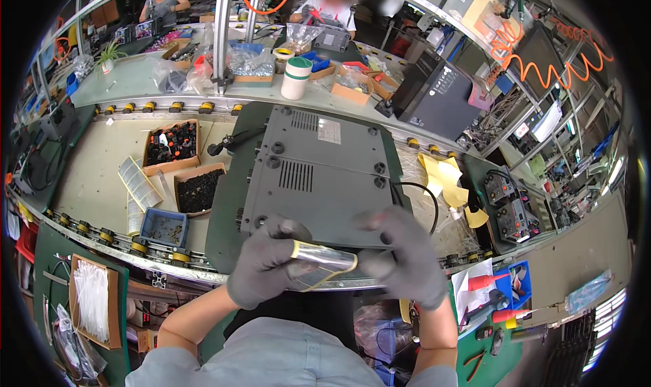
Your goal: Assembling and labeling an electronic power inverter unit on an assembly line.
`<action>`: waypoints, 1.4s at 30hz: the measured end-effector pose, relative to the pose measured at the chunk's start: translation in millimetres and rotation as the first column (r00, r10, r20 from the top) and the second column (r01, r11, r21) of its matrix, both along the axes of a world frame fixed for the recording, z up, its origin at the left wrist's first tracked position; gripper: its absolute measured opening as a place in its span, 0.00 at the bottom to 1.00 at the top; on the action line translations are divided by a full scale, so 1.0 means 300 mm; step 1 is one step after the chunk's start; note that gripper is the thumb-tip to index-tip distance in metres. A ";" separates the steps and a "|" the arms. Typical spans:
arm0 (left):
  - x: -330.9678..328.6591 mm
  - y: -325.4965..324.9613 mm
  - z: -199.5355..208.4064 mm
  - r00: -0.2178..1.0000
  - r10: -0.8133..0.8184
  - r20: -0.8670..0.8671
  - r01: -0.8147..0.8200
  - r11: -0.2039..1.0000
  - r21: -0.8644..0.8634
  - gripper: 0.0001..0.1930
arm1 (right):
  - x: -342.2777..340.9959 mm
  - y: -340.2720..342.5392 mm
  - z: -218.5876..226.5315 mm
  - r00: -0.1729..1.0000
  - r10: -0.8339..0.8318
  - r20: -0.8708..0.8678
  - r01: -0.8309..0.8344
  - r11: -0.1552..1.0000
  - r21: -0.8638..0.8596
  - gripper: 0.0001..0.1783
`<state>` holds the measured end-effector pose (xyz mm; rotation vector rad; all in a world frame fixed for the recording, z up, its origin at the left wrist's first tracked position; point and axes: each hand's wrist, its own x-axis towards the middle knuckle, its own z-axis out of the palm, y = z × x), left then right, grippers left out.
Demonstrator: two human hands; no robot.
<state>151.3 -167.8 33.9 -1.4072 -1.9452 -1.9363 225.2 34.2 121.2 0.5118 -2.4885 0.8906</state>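
A sheet of silvery labels with a yellow edge [325, 257] is pinched in my gloved left hand [271, 255], curved and tilted in front of my body. My gloved right hand [403, 255] is beside the sheet's right end, blurred by motion. Its thumb and upper finger look apart, with nothing visible between them; whether the thumb touches the sheet I cannot tell. Just beyond both hands, two grey metal-cased devices [332, 207] lie side by side, with vent slots and round black feet facing up. They rest on a green board [227, 224].
Left of the devices are a box of black parts with orange bits [173, 145], a box of small black pieces [199, 189], a blue bin [164, 226] and label sheets [139, 183]. Yellow backing paper [442, 177] lies right. A roller rail [105, 236] runs along the near edge. Co-workers sit opposite.
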 end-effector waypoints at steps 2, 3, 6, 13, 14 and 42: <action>0.028 0.047 -0.009 0.998 0.003 -0.062 -0.004 1.000 -0.017 0.12 | 0.023 -0.019 -0.026 1.000 -0.024 -0.007 0.025 0.988 0.152 0.14; 0.037 0.071 -0.013 0.995 0.005 -0.096 -0.010 0.999 -0.051 0.13 | 0.031 -0.025 -0.047 0.999 -0.034 0.001 0.032 0.961 0.276 0.15; 0.039 0.126 -0.016 0.991 0.065 -0.120 -0.068 0.997 -0.022 0.15 | 0.026 0.009 -0.101 0.998 -0.055 -0.034 0.059 0.984 0.166 0.17; 0.054 0.215 -0.004 0.969 0.188 -0.159 -0.186 0.982 0.023 0.14 | -0.025 0.102 -0.116 0.996 0.070 -0.049 -0.070 0.998 -0.005 0.15; 0.059 0.218 0.000 0.962 0.218 -0.163 -0.214 0.976 0.040 0.14 | -0.031 0.105 -0.114 0.995 0.094 -0.040 -0.094 0.996 -0.007 0.15; -0.035 0.052 -0.052 0.952 0.302 0.052 -0.298 0.952 -0.072 0.18 | -0.299 0.122 -0.049 0.852 -0.076 0.518 0.304 0.877 -0.372 0.15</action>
